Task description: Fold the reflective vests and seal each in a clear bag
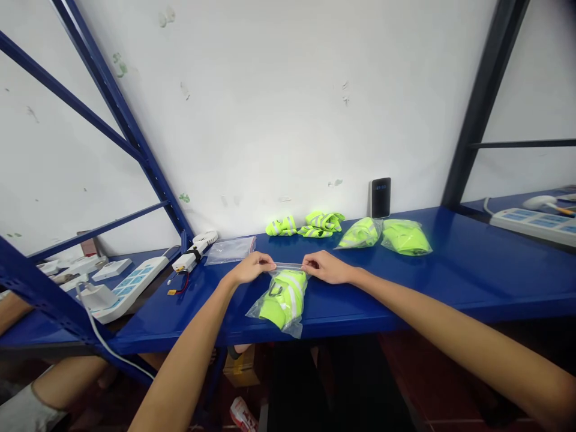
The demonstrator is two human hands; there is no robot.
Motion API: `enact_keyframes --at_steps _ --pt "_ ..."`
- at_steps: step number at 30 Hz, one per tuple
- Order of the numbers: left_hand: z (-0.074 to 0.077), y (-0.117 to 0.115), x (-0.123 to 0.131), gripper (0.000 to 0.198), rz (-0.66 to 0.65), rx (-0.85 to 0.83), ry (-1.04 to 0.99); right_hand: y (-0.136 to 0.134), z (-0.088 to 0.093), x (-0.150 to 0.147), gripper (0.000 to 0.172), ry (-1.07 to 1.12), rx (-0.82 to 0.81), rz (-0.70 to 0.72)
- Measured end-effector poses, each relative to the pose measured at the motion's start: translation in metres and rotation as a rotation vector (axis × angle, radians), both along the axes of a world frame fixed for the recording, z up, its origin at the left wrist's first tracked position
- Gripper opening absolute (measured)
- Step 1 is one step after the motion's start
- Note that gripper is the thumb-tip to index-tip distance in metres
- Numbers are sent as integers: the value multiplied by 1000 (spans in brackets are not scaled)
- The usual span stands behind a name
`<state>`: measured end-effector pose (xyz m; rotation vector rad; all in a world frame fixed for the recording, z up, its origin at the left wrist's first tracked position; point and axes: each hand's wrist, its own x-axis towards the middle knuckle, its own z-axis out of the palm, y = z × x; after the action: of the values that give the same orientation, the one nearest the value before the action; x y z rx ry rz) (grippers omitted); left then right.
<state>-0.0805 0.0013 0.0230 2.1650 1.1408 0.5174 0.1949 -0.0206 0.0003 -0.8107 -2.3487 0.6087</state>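
Both hands pinching a bag's top strip near the front edge

Head view, watched from my end; the left hand (252,267) grasps the left end of the top strip (288,266) of a clear bag (294,329), thumb and fingertips pressed on it; the right hand (330,267) pinches the right end likewise; the strip spans the gap between them. The bag lies on the blue tabletop (477,258), left of its middle, with a striped yellow-green cloth (290,294) inside; its lower corner reaches the front edge, and whether it overhangs I cannot tell.

Along the back edge I log a loose folded cloth (281,226) and a crumpled cloth (324,222) just beside it; farther right, a filled bag (361,233) touches a second filled bag (406,237); behind them a black device (381,198) stands upright near the wall (288,108).

Left side is tight for me; a flat clear bag (230,250) lies just past the left hand, then a white device (193,253) with wires near the left edge, by the blue post (135,132). Most room is rightward, from the second filled bag to the right edge and the dark post (477,102); the right forearm (441,327) crosses the front edge there.
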Motion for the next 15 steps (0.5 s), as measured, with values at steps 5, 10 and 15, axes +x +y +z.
enact_keyframes --at_steps 5,10,15 --pt "-26 3 9 33 58 -13 -155 -9 1 1 26 -67 116 -43" --pt "-36 10 -9 33 188 -1 -292 -13 -7 29 41 -52 163 -222" --pt "-38 15 -31 34 290 -4 -510 -16 -15 111 49 170 127 -643"
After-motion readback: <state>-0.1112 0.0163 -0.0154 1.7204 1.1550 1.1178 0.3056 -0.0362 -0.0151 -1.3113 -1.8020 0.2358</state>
